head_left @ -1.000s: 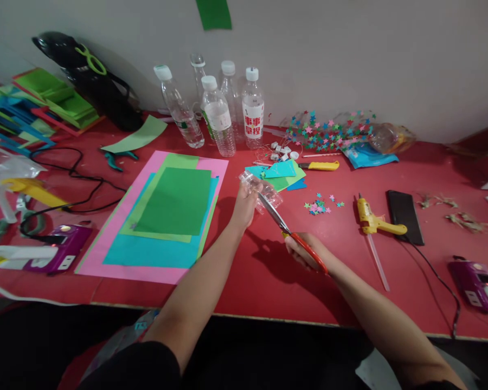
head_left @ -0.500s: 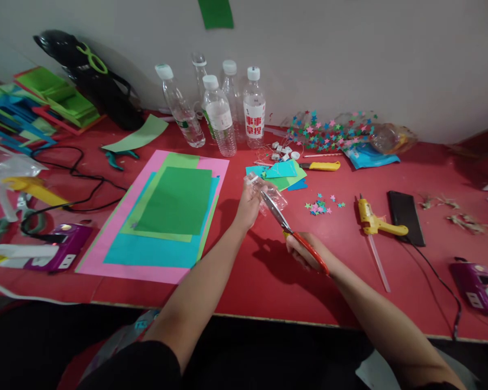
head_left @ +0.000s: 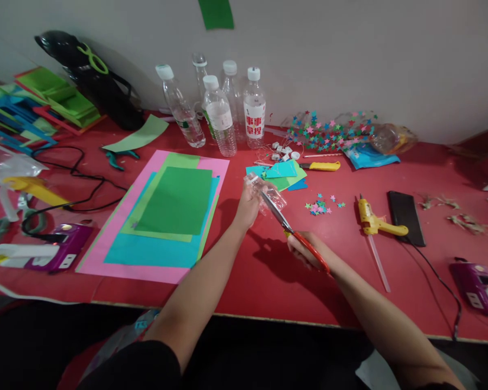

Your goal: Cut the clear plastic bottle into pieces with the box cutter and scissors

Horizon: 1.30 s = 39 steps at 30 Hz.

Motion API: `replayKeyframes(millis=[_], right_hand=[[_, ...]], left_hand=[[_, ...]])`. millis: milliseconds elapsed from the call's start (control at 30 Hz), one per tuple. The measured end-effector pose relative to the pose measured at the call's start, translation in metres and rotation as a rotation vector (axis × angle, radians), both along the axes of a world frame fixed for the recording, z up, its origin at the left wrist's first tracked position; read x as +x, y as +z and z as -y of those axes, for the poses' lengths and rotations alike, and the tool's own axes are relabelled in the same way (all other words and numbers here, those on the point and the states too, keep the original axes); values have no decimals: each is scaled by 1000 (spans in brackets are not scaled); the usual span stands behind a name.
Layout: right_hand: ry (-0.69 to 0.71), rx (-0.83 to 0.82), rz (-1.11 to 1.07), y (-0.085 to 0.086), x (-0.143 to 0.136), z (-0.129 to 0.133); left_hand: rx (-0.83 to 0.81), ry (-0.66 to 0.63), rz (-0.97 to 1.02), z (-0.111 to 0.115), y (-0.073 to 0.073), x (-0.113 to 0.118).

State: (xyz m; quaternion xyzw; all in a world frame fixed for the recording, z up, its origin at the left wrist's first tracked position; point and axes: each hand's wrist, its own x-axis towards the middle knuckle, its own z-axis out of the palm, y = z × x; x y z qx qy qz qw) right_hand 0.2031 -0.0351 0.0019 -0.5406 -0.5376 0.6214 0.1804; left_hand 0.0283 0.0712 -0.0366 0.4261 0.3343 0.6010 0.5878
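My left hand (head_left: 250,201) is closed around a clear plastic bottle piece (head_left: 275,196), held a little above the red table. My right hand (head_left: 307,250) grips red-handled scissors (head_left: 309,250), their blades pointing up and left against the plastic. Whether the blades are fully closed, I cannot tell. Just beyond the plastic lie small blue and green paper pieces (head_left: 282,170) and a yellow utility knife (head_left: 324,166). A scatter of paper stars (head_left: 319,207) sits to the right of the plastic.
Stacked coloured sheets (head_left: 174,200) lie to the left. Several plastic bottles (head_left: 219,116) stand by the wall. At right are a yellow glue gun (head_left: 376,219), a black phone (head_left: 406,216) and a purple power socket (head_left: 477,287) with cords. A black umbrella-like case (head_left: 97,86) leans back left.
Both hands stay almost in place. The scissors and my right hand have shifted very slightly; the plastic piece is still in my left hand.
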Motion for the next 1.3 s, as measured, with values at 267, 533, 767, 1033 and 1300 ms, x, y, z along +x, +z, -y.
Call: replayKeyframes(millis=[267,533,767,1033,1300], right_hand=[[71,-25,-80,-7,11,-2],[102,-49,-234,-6,19,-5],[132,-67,-388,-6,21,-6],[100,-86,-385,-3,20,-6],[125,-102,-344,-11,21,-6]], left_hand=[[-13,-1,-42,-1,-4,-1],[-16,-99,-28,-1,-1,-7],[-89,-237,43,-1,-2,-18],[-233,-347,201,-2,7,-13],[-245,-231,186,-2,5,-11]])
